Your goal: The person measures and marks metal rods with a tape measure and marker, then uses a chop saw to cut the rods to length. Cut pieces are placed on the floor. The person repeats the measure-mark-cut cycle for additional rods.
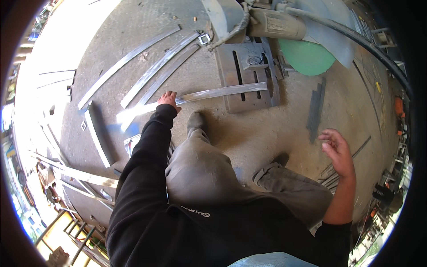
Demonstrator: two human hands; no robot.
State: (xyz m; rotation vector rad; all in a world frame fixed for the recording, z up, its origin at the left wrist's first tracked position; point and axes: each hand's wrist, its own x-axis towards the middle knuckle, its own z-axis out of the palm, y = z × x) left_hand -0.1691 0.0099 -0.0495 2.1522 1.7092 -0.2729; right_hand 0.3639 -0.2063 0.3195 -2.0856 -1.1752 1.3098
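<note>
A long, shiny square metal tube [213, 93] runs from the bright floor on the left across the slotted steel base [229, 101] of a cut-off saw. My left hand [167, 100] is closed over this tube, left of the base. The tube's right end rests on the base, below the clamp [256, 66]. Behind it stands the saw's motor body [278, 24] with a large green disc [307, 57]. My right hand [337, 151] hangs in the air at the right, its fingers loosely bent and nothing visible between them.
Several more metal lengths [155, 66] lie on the floor at the far left. A short thick tube [98, 133] is nearer on the left. Dark flat strips [316, 109] lie right of the saw. A black cable [369, 42] arcs over the far right.
</note>
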